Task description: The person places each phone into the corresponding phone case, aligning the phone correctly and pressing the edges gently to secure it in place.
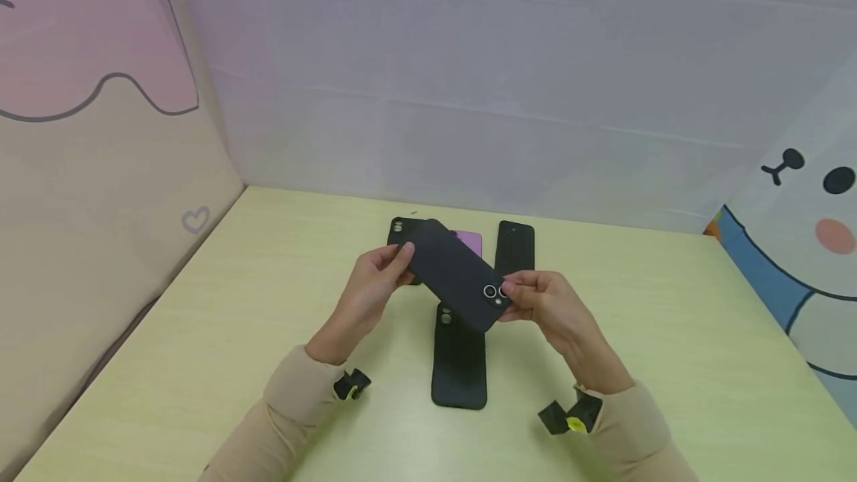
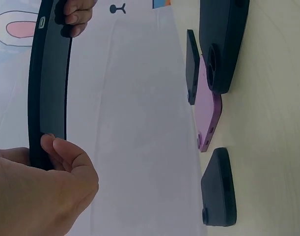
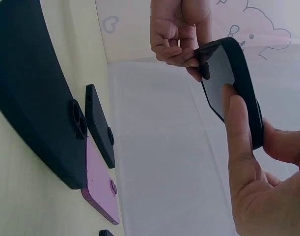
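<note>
Both hands hold a phone in a black case above the table, tilted so its lower right end carries two silver-ringed lenses. My left hand pinches the upper left end between thumb and fingers. At the camera end, my right hand pinches the edge. The glossy front of the cased phone shows in the left wrist view, with fingertips overlapping the screen side. In the right wrist view, the right fingers lie along that front, and reflections show on it.
Below the held phone, a black phone case lies on the pale wood-look table. Farther back lie another black case, a purple phone and a black phone. A white sheet hangs behind.
</note>
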Tool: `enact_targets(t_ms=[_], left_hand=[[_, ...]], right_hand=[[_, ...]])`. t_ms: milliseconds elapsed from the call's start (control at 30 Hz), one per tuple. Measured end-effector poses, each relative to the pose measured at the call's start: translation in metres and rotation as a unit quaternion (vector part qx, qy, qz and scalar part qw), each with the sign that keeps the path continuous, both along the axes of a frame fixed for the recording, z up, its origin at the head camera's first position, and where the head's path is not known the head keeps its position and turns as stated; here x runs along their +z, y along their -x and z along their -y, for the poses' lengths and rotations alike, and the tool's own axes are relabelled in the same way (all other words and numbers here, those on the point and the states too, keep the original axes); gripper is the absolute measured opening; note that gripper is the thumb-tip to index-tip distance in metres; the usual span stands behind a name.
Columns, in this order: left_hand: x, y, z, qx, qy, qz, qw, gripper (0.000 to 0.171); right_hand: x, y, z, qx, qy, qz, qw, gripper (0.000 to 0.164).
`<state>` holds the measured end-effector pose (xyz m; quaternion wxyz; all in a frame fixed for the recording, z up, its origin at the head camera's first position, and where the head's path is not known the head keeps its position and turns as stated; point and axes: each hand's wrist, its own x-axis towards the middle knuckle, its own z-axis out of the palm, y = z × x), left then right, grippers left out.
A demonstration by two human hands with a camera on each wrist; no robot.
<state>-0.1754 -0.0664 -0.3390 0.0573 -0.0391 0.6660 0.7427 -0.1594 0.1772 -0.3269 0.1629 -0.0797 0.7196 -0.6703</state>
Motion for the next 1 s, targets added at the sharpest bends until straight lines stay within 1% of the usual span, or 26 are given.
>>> enact_targets(t_ms=[167,300,400,600,733,833,1000], left_hand=[[-0.003,-0.001,-0.003,-0.023,-0.009,-0.006,0.9997,0.024],[-0.005,-0.001,-0.004,-0.017,-0.009,-0.014,0.9997,0.023],[-0.005,-0.001,-0.005,-0.006,-0.010,-0.015,0.9998,0.021],[-0.003,-0.002,-0.004,0.004,0.002,-0.012,0.9999,0.021],[-0.002,-0.002,-0.003,0.008,0.009,-0.011,0.9999,0.021],[-0.002,-0.003,-0.003,0.000,0.018,-0.010,0.9998,0.021],[-0.003,-0.004,-0.005,-0.030,0.049,-0.020,0.9981,0.024]], right_hand=[[0.001,-0.002,0.004,-0.026,0.006,-0.011,1.000,0.033],[0.002,-0.002,0.005,-0.023,0.009,-0.013,1.000,0.031],[0.003,-0.003,0.005,-0.009,0.013,-0.012,1.000,0.029],[0.003,-0.003,0.003,0.053,0.005,-0.009,0.999,0.031],[0.000,-0.002,0.005,0.073,0.005,-0.006,0.997,0.030],[-0.004,-0.002,0.006,0.085,0.002,-0.006,0.996,0.031],[-0.009,-0.001,0.007,0.099,-0.023,-0.028,0.994,0.026]])
